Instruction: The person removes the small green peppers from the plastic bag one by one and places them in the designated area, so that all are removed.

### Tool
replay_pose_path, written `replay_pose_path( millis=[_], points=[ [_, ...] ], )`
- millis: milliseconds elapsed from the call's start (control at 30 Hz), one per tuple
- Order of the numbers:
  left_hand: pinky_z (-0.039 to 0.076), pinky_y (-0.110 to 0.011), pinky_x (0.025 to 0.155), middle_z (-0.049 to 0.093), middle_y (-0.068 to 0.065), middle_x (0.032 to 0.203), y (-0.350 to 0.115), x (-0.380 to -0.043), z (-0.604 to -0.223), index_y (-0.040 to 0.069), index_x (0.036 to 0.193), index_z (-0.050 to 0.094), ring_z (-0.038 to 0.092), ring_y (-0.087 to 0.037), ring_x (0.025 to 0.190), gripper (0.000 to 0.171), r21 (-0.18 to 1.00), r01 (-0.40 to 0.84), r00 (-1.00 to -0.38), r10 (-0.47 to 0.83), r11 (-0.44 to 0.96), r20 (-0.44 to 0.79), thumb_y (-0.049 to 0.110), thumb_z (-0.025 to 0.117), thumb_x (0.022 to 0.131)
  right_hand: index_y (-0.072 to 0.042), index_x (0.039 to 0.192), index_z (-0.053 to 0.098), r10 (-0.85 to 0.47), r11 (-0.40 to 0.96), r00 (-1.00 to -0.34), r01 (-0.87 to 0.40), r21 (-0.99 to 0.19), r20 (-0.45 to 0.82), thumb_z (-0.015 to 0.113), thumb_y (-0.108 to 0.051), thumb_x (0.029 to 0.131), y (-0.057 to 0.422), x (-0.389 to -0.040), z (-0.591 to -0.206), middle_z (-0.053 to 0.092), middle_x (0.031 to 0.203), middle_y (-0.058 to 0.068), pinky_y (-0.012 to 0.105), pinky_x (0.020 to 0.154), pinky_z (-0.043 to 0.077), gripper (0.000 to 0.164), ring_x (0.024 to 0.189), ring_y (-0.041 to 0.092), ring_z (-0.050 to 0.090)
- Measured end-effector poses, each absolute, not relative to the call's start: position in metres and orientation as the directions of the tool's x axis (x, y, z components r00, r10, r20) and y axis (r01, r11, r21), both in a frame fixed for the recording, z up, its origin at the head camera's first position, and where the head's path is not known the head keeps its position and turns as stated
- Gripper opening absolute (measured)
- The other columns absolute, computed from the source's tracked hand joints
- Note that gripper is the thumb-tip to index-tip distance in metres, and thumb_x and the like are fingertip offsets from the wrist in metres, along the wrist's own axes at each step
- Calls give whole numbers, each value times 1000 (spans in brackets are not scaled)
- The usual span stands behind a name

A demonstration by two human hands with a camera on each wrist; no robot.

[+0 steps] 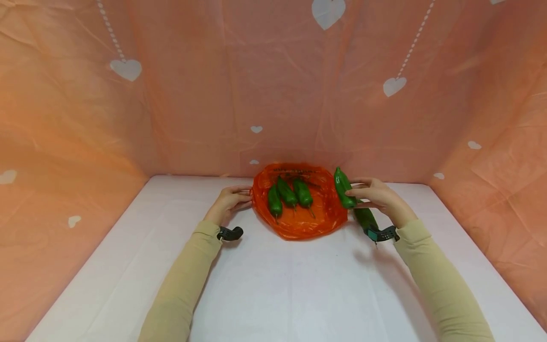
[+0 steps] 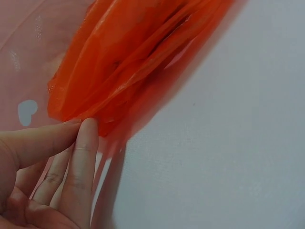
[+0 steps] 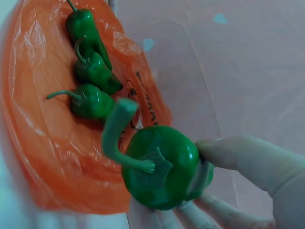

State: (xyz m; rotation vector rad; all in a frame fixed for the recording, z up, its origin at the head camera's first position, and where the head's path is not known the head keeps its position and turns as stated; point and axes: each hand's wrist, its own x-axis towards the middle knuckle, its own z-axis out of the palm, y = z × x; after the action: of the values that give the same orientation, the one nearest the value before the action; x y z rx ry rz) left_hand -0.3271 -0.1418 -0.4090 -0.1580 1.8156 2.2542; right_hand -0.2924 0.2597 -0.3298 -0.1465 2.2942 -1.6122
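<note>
The right hand (image 1: 380,197) has its grip, thumb against fingers, around a green pepper (image 1: 342,187), held up at the orange bag's 3 o'clock edge. Just below, between 3 and 4 o'clock, a loose pepper (image 1: 364,216) lies partly hidden by the wristband (image 1: 386,233). Three peppers (image 3: 89,69) lie side by side on the orange bag (image 1: 295,225), around its middle. At 9 o'clock, the left hand (image 1: 231,199) pinches the bag's edge. The white tabletop (image 1: 290,285) spreads toward 6 o'clock; heart-printed cloth (image 1: 273,95) rises at 12.

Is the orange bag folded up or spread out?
Spread out, though creased: the bag shows wide around three green peppers.
</note>
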Motion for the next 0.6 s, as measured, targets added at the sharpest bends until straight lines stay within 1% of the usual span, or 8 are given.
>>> replay_pose_path(
  millis=[167, 300, 400, 500, 600],
  points=[
    [51, -38, 91, 61, -17, 111, -142, -327, -409, -5, 133, 51, 67, -18, 82, 45, 945, -254, -965, 123, -208, -232, -12, 58, 89, 7, 141, 33, -276, 344, -943, 85, -935, -187, 68, -16, 89, 274, -290, -330, 55, 119, 17, 41, 83, 55, 67, 89, 16, 64],
    [50, -39, 92, 61, -16, 109, -142, -327, -409, -5, 133, 51, 67, -18, 83, 45, 943, -254, -965, 125, -214, -231, -12, 58, 89, 8, 142, 31, -282, 354, -942, 76, -932, -184, 67, -16, 90, 282, -286, -330, 57, 114, 13, 41, 84, 55, 67, 89, 14, 64],
    [50, -39, 92, 62, -15, 107, -141, -326, -409, -5, 133, 51, 67, -18, 82, 45, 944, -252, -965, 125, -211, -230, -12, 58, 89, 8, 143, 29, -267, 359, -943, 94, -929, -198, 65, -14, 91, 288, -282, -330, 58, 112, 13, 43, 87, 53, 66, 89, 14, 64],
    [50, -39, 92, 63, -14, 105, -141, -326, -409, -5, 133, 51, 67, -18, 82, 45, 947, -247, -966, 123, -205, -225, -12, 58, 89, 7, 144, 29, -245, 375, -947, 107, -921, -210, 65, -15, 92, 294, -280, -330, 57, 116, 17, 45, 90, 52, 67, 91, 14, 63],
    [50, -39, 92, 62, -14, 105, -141, -326, -409, -5, 133, 51, 67, -17, 81, 45, 946, -248, -966, 124, -207, -226, -12, 58, 89, 5, 145, 29, -233, 403, -951, 97, -910, -205, 64, -17, 92, 302, -279, -331, 54, 123, 20, 44, 90, 52, 67, 95, 15, 62]
  ],
)
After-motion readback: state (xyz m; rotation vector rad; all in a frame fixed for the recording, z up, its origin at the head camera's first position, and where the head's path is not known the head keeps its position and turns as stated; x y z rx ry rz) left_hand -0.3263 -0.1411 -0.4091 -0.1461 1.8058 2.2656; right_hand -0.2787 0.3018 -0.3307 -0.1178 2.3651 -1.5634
